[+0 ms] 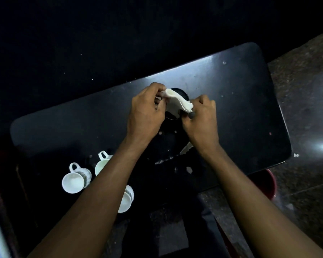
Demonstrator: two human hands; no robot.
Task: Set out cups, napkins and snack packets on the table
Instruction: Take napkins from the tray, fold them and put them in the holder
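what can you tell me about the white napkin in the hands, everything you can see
The napkin is white, thin and soft, like tissue paper, folded into several layers whose edges fan out at its right end. It is held above the middle of the dark table, not lying on it. The left hand pinches its upper left end and the right hand grips its lower right corner. It curves loosely between them, over a dark round object that is hard to identify.
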